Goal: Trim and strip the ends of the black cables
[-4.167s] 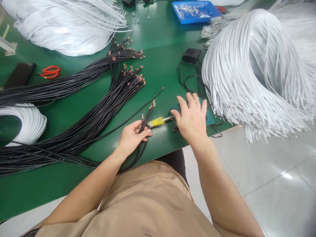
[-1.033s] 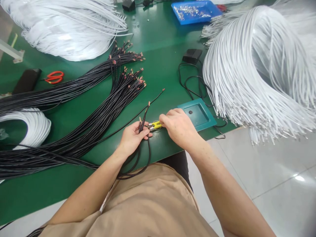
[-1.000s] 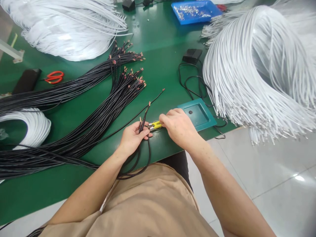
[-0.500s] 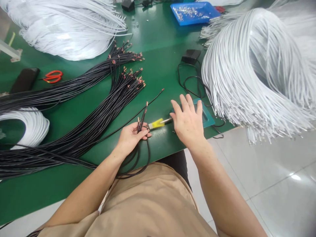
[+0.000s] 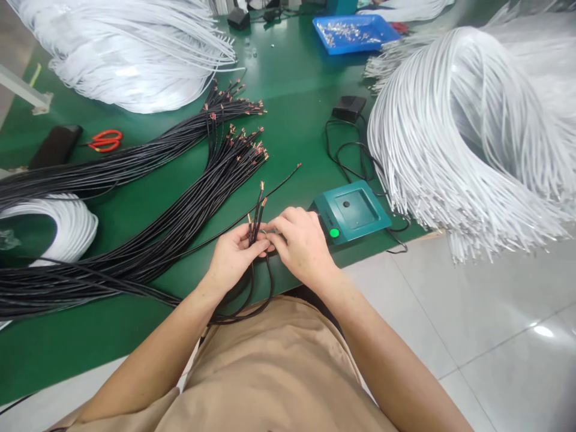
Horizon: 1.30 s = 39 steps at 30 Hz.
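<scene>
Near the table's front edge my left hand [image 5: 234, 252] is closed round a few black cables [image 5: 257, 225], whose stripped ends point up and away. My right hand [image 5: 301, 240] meets it from the right, its fingertips pinched at a cable end too small to make out. Just right of that hand stands a teal device [image 5: 355, 211] with a round green light. Behind and left of the hands lies a large bundle of black cables [image 5: 189, 210] with bare reddish ends.
White cable bundles [image 5: 418, 120] cover the right side, and more [image 5: 135, 54] lie at the back left. A blue tray [image 5: 355, 33] of small metal parts is at the back. Red-handled scissors [image 5: 105, 140], a dark phone [image 5: 56, 146] and a white coil [image 5: 74, 231] lie left.
My right hand has moved left from above the teal device to my left hand, and its fingers have closed. The yellow strip between the hands is no longer visible. The view has shifted slightly.
</scene>
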Each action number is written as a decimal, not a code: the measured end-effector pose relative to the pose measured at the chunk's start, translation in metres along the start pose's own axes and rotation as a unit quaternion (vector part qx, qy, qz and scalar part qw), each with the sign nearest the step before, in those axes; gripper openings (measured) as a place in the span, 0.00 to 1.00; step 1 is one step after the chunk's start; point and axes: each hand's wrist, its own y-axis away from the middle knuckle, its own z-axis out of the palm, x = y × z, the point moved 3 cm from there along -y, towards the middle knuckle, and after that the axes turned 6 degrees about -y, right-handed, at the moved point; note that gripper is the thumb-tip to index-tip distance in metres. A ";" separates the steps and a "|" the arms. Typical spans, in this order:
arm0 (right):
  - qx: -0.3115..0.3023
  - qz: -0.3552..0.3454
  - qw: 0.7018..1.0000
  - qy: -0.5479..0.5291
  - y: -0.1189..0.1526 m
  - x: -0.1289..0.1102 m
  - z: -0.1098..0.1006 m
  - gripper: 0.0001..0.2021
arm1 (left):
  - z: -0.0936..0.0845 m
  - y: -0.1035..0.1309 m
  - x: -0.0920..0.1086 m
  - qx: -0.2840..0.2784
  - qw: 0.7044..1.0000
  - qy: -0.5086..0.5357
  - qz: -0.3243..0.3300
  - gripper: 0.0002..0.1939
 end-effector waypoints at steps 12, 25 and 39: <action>0.057 -0.029 0.998 -0.018 0.017 0.004 0.005 0.11 | 0.003 -0.001 -0.002 -0.129 0.974 0.136 -0.126 0.11; -0.084 -0.047 0.988 0.119 -0.006 0.035 -0.022 0.07 | 0.005 -0.014 -0.007 -0.006 0.998 0.055 -0.026 0.18; -0.077 -0.048 0.990 0.106 -0.011 0.041 -0.021 0.09 | 0.014 -0.016 -0.006 0.047 0.999 -0.016 -0.015 0.22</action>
